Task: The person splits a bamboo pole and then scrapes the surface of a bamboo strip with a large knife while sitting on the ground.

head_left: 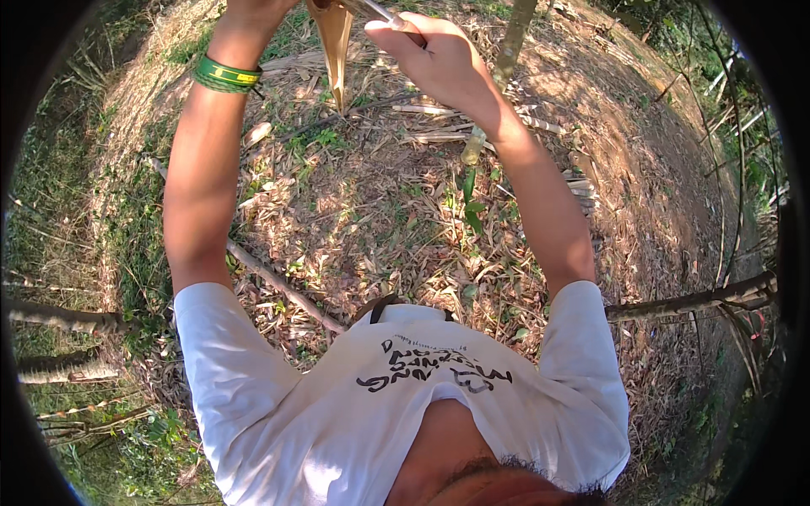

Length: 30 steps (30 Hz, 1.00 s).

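Note:
Both my arms reach up to the top of the head view. My right hand (443, 67) is closed, thumb stretched along the brown handle of a slim metal tool (384, 12); the tool's far end runs out of the picture, so its exact kind does not show. Close to its metal part hangs a dry, tan, pointed strip (335, 51), like bark or a plant sheath, tapering downward. My left hand (260, 8) is at the upper edge, left of the strip. Its fingers are cut off, so I cannot see whether they touch the strip. A green band (228, 74) circles my left wrist.
Dry leaves (354, 228) and twigs cover the sloping ground. A fallen branch (287, 289) lies near my left side. A slender trunk (515, 38) stands beyond my right hand, with a clear bottle-like object (473, 148) below. Another branch (692, 302) juts in at right.

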Motion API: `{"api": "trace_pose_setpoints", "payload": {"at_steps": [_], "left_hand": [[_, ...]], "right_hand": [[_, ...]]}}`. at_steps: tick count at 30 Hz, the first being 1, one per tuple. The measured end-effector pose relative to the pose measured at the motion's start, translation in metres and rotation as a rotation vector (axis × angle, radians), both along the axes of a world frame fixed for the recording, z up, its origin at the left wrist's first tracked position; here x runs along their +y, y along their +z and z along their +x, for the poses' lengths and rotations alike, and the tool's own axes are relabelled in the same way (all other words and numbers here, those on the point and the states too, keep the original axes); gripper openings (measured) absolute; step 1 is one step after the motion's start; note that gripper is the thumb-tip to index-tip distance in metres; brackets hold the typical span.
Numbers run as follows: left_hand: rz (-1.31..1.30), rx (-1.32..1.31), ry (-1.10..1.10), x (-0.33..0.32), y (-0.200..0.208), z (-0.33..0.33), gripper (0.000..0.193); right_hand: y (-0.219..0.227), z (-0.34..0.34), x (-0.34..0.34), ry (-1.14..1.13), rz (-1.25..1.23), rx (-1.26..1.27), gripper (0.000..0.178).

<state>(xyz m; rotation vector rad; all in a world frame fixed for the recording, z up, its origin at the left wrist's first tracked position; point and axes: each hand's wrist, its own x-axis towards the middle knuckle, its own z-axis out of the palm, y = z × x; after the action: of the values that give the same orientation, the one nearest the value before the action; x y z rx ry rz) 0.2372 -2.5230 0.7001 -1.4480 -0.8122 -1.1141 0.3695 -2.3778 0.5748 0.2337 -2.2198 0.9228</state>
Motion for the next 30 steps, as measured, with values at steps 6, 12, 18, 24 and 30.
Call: {"api": "trace_pose_setpoints", "payload": {"at_steps": [6,12,18,24,30], "left_hand": [[-0.698,-0.216,0.364,0.016,-0.151,-0.025,0.04],[-0.722,-0.28,0.339,0.039,-0.181,-0.028,0.055],[-0.534,-0.259,0.094,0.03,-0.152,-0.053,0.071],[-0.207,-0.132,0.147,0.045,-0.056,-0.092,0.057],[-0.523,0.028,0.285,0.112,-0.123,-0.156,0.056]], "right_hand": [[-0.084,0.017,0.009,-0.254,-0.064,-0.479,0.058],[-0.125,0.007,0.018,-0.249,-0.214,-0.464,0.057],[-0.106,-0.002,0.016,-0.248,-0.456,-0.533,0.049],[-0.118,-0.013,0.003,-0.159,-0.494,-0.426,0.044],[-0.126,-0.04,-0.014,-0.288,-0.534,-0.392,0.043]]}}
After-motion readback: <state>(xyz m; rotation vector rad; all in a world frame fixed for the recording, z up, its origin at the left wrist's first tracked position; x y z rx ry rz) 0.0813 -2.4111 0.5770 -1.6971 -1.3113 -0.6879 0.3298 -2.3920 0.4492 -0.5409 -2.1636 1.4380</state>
